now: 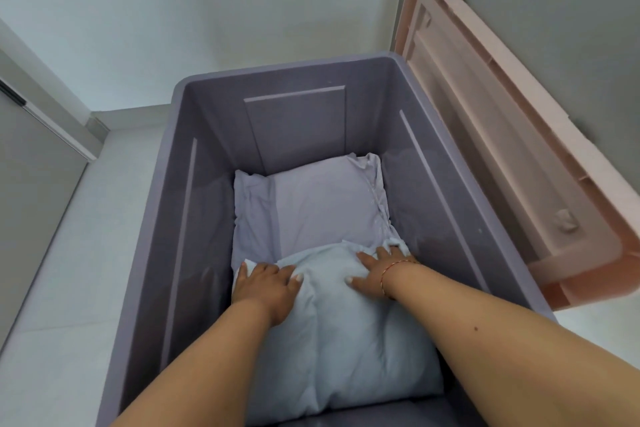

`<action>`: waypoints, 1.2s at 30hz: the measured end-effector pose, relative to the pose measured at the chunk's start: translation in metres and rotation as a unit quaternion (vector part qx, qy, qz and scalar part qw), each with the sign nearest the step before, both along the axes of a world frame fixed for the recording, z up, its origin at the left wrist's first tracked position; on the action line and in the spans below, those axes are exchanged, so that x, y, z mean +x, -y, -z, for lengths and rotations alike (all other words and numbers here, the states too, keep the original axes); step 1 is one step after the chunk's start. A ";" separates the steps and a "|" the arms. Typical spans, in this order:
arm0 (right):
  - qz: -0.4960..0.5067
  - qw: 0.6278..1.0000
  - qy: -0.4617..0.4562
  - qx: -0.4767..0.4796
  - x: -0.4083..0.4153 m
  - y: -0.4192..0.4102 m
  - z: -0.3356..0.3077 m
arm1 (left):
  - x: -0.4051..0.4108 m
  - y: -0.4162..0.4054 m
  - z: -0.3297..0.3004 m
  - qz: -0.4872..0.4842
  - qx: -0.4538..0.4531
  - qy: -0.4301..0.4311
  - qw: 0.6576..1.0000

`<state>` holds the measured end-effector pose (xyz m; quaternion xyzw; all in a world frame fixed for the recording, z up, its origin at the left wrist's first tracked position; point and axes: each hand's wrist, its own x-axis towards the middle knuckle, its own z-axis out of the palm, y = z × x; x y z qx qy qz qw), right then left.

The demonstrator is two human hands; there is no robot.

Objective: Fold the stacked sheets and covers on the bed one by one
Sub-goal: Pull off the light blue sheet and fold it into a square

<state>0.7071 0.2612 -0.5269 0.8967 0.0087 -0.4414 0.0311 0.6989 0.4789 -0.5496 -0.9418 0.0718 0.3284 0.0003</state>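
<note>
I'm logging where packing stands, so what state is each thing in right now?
Bin: open, holds two bundles.
Lid: off, leaning against the wall.
Lilac bundle: folded, flat at the bottom.
Pale blue bundle: on the lilac one, pressed down.
Left hand: flat on the pale blue bundle.
Right hand: flat on it too.

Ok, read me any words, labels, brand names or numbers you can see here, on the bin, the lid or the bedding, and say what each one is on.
None can be read.
Purple storage bin: plain walls, no label.
Pink lid: moulded ribs only, no lettering.
Pale blue folded cover under both hands and lilac cover behind it: no tag or print visible.
</note>
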 end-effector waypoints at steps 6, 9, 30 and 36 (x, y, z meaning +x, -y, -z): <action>0.026 0.999 -0.007 0.035 -0.009 0.006 0.014 | -0.004 0.002 0.009 -0.008 0.012 -0.013 1.000; 0.042 0.997 0.042 0.045 -0.019 0.004 0.023 | -0.013 0.004 0.013 -0.035 0.003 0.090 0.995; -0.005 0.998 0.061 0.021 -0.013 0.009 0.065 | -0.013 -0.003 0.058 -0.055 0.008 0.078 0.995; 0.001 0.999 0.047 0.018 -0.009 0.008 0.062 | -0.005 0.000 0.051 -0.046 0.026 0.034 0.998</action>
